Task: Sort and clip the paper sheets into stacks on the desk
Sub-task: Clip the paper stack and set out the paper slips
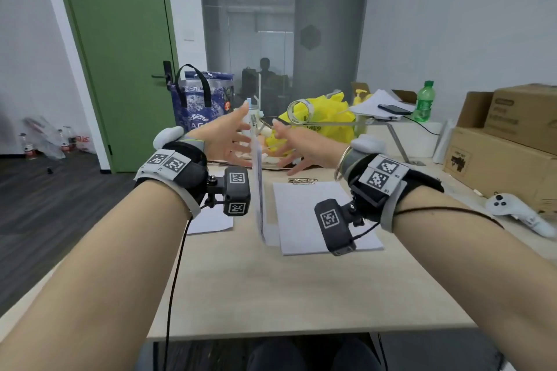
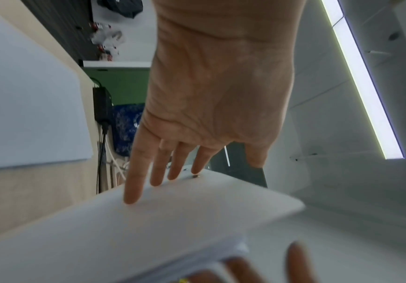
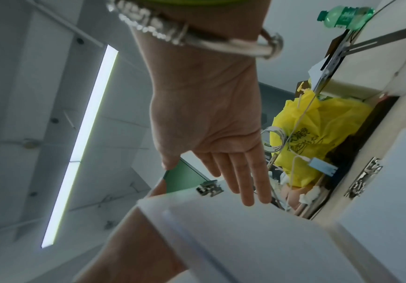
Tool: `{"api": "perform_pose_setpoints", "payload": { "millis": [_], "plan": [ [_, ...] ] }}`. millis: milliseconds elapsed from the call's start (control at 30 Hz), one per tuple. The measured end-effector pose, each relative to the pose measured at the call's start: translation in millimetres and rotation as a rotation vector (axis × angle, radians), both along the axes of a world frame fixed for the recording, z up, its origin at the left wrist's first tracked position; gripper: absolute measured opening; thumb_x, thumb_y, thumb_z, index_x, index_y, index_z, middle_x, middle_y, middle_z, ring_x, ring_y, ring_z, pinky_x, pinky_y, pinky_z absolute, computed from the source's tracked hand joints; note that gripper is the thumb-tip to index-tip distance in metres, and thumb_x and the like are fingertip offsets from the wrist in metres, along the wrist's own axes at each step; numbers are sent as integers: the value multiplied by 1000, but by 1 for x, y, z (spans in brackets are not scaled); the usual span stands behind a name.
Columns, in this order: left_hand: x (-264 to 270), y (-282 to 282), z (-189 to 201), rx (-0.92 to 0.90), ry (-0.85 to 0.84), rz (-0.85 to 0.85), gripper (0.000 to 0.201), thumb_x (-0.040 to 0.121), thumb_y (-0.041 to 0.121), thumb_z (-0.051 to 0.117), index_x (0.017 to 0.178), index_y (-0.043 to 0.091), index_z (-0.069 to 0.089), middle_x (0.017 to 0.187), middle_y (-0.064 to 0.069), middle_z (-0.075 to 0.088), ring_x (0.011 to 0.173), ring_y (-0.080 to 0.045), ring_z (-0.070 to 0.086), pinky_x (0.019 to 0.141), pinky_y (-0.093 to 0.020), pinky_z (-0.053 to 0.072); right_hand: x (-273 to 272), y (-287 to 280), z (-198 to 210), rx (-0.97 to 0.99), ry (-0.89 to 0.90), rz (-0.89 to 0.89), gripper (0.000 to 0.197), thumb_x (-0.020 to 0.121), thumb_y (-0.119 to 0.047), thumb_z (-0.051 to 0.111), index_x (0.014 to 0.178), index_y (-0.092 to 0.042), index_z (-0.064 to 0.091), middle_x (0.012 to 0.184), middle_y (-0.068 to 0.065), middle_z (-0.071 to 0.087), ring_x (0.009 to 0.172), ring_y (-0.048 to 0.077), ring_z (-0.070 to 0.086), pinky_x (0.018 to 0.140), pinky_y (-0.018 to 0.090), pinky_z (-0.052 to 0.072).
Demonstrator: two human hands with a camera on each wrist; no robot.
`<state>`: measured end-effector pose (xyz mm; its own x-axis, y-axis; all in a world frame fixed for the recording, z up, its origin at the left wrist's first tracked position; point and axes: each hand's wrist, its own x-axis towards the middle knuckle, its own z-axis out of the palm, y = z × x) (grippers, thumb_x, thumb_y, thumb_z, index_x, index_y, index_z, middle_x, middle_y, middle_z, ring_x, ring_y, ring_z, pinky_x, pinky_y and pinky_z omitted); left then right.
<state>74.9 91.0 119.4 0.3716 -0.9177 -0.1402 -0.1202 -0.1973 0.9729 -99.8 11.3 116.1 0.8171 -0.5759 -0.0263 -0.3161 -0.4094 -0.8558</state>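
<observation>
Counted three lots of white paper. One stack of sheets (image 1: pixel 258 190) stood on edge between the palms, its lower end touching the desk (image 1: pixel 301 289). One flat pile (image 1: pixel 319 214) lay on the desk to the right of it. One more sheet (image 1: pixel 211 221) lay flat to the left, mostly hidden under the left wrist.

Two hands, both flat with fingers straight. Left hand (image 1: pixel 224 137) pressed the stack from the left, right hand (image 1: pixel 297 147) from the right; neither curled round it.

One row of metal clips (image 1: pixel 302 181) lay just beyond the flat pile.

Head view gave only the stack's thin edge. Left wrist view showed its broad blank face, with four fingertips (image 2: pixel 134 193) laid on it and many sheet edges at the near corner. Right wrist view alone showed a metal clip (image 3: pixel 209 188) on the stack's far edge.

Edges slightly fanned, image blurred.
</observation>
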Motion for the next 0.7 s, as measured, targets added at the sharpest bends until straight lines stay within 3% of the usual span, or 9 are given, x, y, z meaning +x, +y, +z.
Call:
{"api": "perform_pose_setpoints", "payload": {
  "millis": [100, 200, 267, 333, 400, 467, 567, 633, 700],
  "plan": [
    [-21, -15, -8, -58, 32, -3, 73, 89, 69, 30, 133, 12, 45, 133, -10, 52, 118, -26, 55, 80, -41, 54, -6, -3, 7, 130, -114, -7, 63, 93, -63, 25, 137, -19, 38, 109, 16, 61, 99, 34, 64, 80, 48, 57],
    [-41, -29, -16, -72, -17, -53, 66, 93, 65, 26, 124, 13, 51, 133, -7, 51, 121, -24, 51, 83, -34, 49, -19, -11, 12, 166, -110, -7, 64, 93, -61, 31, 140, -19, 35, 122, 25, 58, 95, 38, 67, 73, 45, 60],
    [-51, -39, -24, -54, -39, -69, 63, 94, 63, 29, 124, 14, 52, 128, -5, 51, 116, -22, 50, 92, -36, 46, -30, -22, 8, 145, -69, -17, 49, 99, -36, 39, 138, -7, 38, 127, 30, 55, 88, 38, 68, 71, 45, 60],
    [-56, -49, -34, -4, -67, -97, 59, 94, 60, 35, 127, 14, 52, 128, -3, 50, 117, -22, 48, 96, -38, 42, -47, -33, 2, 142, -65, -54, 37, 95, -3, 33, 130, 3, 44, 116, 26, 59, 83, 35, 67, 69, 43, 60],
    [-63, -60, -46, 58, -100, -118, 49, 94, 54, 43, 123, 17, 54, 128, -4, 49, 113, -22, 47, 95, -38, 40, -67, -45, -5, 143, -52, -104, 34, 90, 10, 28, 111, 1, 54, 102, 16, 63, 80, 29, 65, 66, 38, 60],
    [-69, -67, -57, 112, -131, -97, 45, 93, 49, 49, 124, 17, 53, 136, -7, 47, 120, -25, 47, 100, -40, 39, -82, -55, -14, 145, -8, -149, 34, 90, 14, 28, 102, -6, 52, 93, 9, 62, 81, 27, 64, 65, 36, 59],
    [-74, -72, -69, 202, -187, -78, 55, 95, 44, 50, 140, 13, 44, 148, -7, 39, 139, -29, 35, 112, -46, 32, -96, -67, -28, 175, 48, -210, 38, 88, 18, 28, 115, 1, 48, 106, 15, 61, 98, 34, 60, 64, 36, 59],
    [-77, -73, -74, 300, -235, -68, 58, 96, 45, 47, 144, 15, 38, 151, -4, 36, 140, -26, 31, 113, -45, 28, -103, -72, -38, 189, 70, -243, 45, 86, 21, 27, 127, 12, 43, 121, 21, 54, 104, 35, 57, 61, 37, 60],
    [-79, -75, -81, 398, -279, -40, 59, 95, 46, 47, 145, 16, 36, 152, -4, 33, 140, -26, 29, 111, -44, 27, -110, -77, -48, 173, 102, -298, 49, 85, 23, 27, 133, 16, 37, 118, 16, 50, 107, 35, 55, 62, 35, 59]
  ]
}}
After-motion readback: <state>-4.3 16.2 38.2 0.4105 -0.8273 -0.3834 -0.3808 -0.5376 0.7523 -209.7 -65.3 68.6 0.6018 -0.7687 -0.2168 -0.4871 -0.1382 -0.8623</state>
